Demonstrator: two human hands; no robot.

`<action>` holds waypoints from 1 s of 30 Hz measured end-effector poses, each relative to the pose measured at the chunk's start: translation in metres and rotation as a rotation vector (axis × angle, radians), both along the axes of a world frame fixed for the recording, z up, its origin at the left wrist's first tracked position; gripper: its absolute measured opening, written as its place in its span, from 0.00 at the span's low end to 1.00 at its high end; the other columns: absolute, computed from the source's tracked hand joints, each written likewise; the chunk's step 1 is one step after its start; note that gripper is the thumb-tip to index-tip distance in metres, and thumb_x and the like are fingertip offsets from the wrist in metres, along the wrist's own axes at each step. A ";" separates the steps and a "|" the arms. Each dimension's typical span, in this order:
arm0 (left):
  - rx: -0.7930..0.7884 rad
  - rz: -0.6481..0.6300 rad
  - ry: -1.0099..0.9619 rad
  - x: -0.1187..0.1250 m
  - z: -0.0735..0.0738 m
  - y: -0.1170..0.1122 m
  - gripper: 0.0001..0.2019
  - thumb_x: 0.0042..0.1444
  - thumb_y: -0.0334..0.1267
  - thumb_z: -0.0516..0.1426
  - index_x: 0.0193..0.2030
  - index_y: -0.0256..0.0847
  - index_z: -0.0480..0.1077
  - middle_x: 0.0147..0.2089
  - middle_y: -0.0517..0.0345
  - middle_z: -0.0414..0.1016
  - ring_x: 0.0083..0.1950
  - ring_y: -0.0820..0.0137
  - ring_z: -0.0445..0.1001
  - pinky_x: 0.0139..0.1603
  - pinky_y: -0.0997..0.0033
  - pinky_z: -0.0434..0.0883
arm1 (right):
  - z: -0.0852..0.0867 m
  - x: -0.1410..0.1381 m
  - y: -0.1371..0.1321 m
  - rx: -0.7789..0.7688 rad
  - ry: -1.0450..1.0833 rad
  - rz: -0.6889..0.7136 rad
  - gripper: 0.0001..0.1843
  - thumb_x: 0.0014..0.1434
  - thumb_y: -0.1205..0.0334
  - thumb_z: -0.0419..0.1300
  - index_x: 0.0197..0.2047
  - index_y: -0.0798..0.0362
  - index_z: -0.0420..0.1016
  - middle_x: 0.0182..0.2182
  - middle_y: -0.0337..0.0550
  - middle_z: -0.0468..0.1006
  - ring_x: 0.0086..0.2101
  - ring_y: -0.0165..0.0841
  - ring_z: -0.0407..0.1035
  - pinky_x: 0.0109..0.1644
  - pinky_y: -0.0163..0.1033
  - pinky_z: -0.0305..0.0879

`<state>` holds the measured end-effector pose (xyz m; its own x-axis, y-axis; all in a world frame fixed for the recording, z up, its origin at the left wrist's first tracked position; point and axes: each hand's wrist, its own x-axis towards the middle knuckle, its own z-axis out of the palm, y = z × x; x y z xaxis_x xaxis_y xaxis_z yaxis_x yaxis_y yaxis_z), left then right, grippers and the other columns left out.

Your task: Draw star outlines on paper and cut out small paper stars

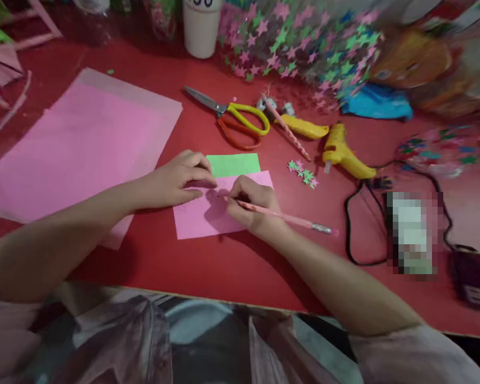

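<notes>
Right-hand fingers (pixel 244 184) pinch a pink pencil (pixel 290 217); left-hand fingers (pixel 200 175) spread on small pink paper (pixel 196 221); tabletop edge (pixel 232 304) nearside, scissors (pixel 221 109) beyond.

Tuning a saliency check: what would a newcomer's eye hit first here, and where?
Likely first, the mass of pink and green star shapes at the back of the red tabletop. Next, in the middle, the right hand with a slim pink pencil over a small rectangular pink sheet, the left hand at its left side. Then the large flat pink sheet at left.
</notes>
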<state>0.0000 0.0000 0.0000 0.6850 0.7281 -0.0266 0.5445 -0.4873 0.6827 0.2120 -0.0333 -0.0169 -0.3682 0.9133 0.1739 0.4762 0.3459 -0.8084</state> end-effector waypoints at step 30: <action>0.004 0.007 -0.001 -0.001 -0.001 0.000 0.14 0.57 0.42 0.53 0.48 0.45 0.74 0.50 0.53 0.66 0.55 0.62 0.63 0.60 0.58 0.61 | 0.016 0.001 -0.002 -0.035 -0.017 0.275 0.08 0.48 0.74 0.53 0.26 0.52 0.60 0.20 0.30 0.62 0.22 0.23 0.54 0.27 0.30 0.52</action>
